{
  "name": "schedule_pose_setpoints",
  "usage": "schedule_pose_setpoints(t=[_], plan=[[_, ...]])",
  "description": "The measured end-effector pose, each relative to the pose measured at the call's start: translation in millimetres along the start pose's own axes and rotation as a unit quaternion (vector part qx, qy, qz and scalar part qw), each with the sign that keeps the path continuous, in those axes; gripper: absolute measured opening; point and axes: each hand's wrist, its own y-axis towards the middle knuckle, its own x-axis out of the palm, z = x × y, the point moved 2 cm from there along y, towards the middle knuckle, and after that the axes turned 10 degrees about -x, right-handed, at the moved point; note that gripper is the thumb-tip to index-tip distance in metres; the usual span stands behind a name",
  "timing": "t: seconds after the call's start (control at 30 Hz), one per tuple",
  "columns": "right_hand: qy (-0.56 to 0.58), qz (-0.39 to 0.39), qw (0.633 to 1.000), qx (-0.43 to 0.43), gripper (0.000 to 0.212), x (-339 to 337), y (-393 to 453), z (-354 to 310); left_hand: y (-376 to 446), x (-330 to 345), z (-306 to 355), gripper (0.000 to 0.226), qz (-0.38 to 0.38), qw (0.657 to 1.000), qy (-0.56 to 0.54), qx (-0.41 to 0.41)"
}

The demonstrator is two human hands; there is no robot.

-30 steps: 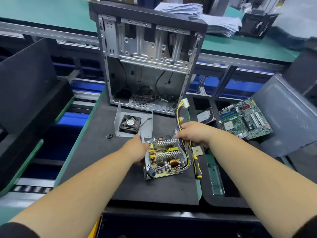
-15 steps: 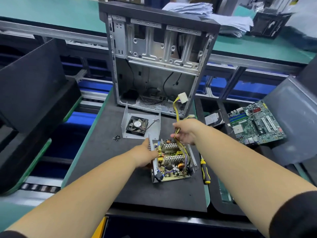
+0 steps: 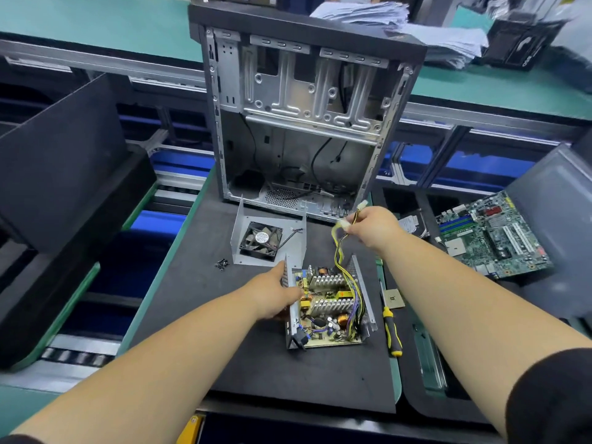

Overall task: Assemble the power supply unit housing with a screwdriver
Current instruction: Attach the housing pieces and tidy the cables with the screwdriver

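The left hand [image 3: 275, 294] grips the side wall of the open power supply base [image 3: 330, 310]; the right hand [image 3: 373, 230] pinches its cable bundle [image 3: 340, 251] up and away. The fan cover [image 3: 267, 238] lies just beyond the left hand, nearer it, and the screwdriver [image 3: 391, 328] lies lengthwise beside the base, under the right forearm.

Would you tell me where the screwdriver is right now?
In the head view, the screwdriver lies untouched on the black mat, just right of the open power supply, beneath the right forearm.
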Motion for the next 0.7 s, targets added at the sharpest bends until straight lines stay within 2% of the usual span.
schedule_pose_setpoints(t=[0.07,0.1,0.27,0.33,0.43,0.5,0.57,0.7], plan=[[-0.172,-0.022,0.985,0.012,0.040,-5.7,-3.6,5.1,1.8,0.0,-1.0,0.083,-0.001,1.000,0.008,0.005],[-0.207,-0.024,0.978,0.023,0.045,-7.3,-5.8,11.6,2.4,-0.6,-1.2,0.083,0.000,1.000,0.017,0.009],[-0.189,-0.017,0.981,0.050,0.031,-10.5,-18.2,49.2,5.2,-4.1,-1.7,0.091,0.039,0.993,0.109,0.011],[-0.186,-0.014,0.981,0.057,0.025,-13.6,-24.6,63.8,3.9,-6.0,-0.6,0.090,0.089,0.988,0.125,0.007],[-0.200,-0.053,0.974,0.089,0.021,-16.6,-37.7,89.0,-2.1,-9.1,5.1,0.079,0.175,0.981,0.082,0.028],[-0.240,-0.114,0.958,0.105,0.034,-15.5,-47.4,101.4,-7.0,-9.3,11.4,0.065,0.214,0.973,0.045,0.071],[-0.290,-0.160,0.937,0.115,0.052,-13.6,-56.8,106.7,-13.5,-6.8,17.8,0.054,0.223,0.967,0.015,0.121],[-0.271,-0.196,0.933,0.132,0.060,0.7,-72.7,122.8,-29.0,0.1,24.0,0.045,0.243,0.953,-0.024,0.182]])
